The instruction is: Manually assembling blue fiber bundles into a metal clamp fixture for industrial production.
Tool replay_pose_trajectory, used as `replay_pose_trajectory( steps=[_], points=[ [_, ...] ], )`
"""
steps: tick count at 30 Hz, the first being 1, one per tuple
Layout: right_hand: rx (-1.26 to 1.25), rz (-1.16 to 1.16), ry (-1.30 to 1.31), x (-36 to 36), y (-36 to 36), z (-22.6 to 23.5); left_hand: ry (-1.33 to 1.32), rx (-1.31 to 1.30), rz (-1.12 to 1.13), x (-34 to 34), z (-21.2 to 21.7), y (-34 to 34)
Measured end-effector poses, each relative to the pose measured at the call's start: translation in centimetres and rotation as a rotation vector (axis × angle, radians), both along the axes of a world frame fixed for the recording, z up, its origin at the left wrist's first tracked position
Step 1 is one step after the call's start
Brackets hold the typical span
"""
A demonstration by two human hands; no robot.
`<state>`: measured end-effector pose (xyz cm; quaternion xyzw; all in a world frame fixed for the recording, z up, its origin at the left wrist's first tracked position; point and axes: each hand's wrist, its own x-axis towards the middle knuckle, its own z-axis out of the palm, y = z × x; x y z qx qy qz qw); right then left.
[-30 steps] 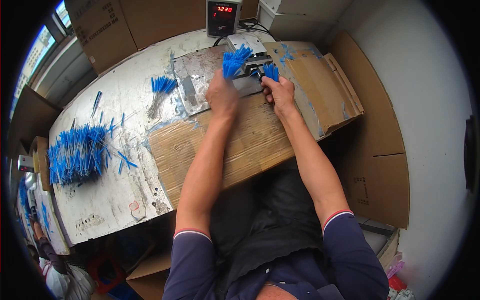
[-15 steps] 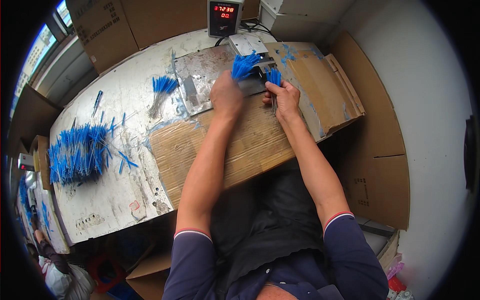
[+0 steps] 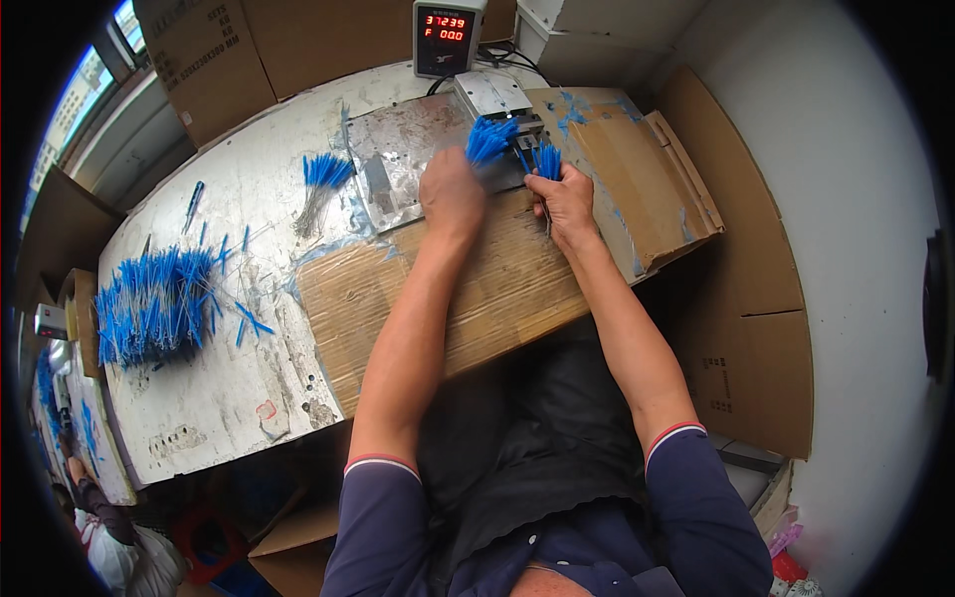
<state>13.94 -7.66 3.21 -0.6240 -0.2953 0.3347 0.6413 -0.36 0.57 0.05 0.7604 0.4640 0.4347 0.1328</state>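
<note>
Your R hand (image 3: 569, 202) has its thumb & fingers pressed tog., pinching a small bunch of thin sticks w/ blue tops (image 3: 546, 159); the tops poke up past your thumb & thin grey stems hang out below. Its long way runs almost straight up & down, w/ the tops away from you. Your L hand (image 3: 455, 194) is a bit blurry & shows its back, but it looks curled round a fatter bunch of blue-topped sticks (image 3: 491, 140); can't see your L fingertips. That bunch leans up & to the R, so its tops tip toward the small dark metal machine (image 3: 528, 127). The machine is just past both bunches, w/ a flat pale metal cover (image 3: 494, 93) behind it. From your R grip it's up & a bit L; from your L grip it's up & R. R hand looks a bit nearer, but it's close. The two bunches are side by side, w/ a small gap btwn. Under & L of your L hand is a flat, scuffed grey metal plate (image 3: 393, 159). Farther L, a loose blue-topped bunch (image 3: 325, 171) lies on the worn white table (image 3: 229, 398), & a big blue & grey stick pile (image 3: 154, 298) is way over L. A grey box w/ red lit numbers (image 3: 445, 40) stands at the back.
</note>
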Motion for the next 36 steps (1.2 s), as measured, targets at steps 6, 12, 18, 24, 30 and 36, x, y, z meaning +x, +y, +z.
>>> replay_pose_trajectory(
  steps=[6, 12, 18, 24, 30, 36],
  points=[
    [-0.075, -0.024, -0.078, 0.3, 1.3, -0.4, -0.134, -0.032, 0.085, -0.1, 0.0, 0.1],
    [-0.098, -0.122, -0.236, 0.4, 3.1, -1.3, -0.151, -0.075, 0.094, 0.1, 0.1, 0.2],
    [-0.086, -0.168, -0.185, -0.5, 3.2, -1.0, -0.157, -0.036, 0.102, 0.0, 0.1, 0.3],
    [0.047, -0.066, -0.004, 0.1, 2.3, -0.9, -0.106, 0.039, 0.079, 0.0, -0.1, 0.5],
    [0.124, 0.012, 0.199, 0.9, 0.8, -1.1, -0.068, -0.027, 0.048, 0.2, 0.1, 0.2],
    [0.018, -0.059, 0.093, 0.5, 0.7, -1.0, -0.059, -0.033, 0.036, 0.1, 0.2, 0.1]
  ],
)
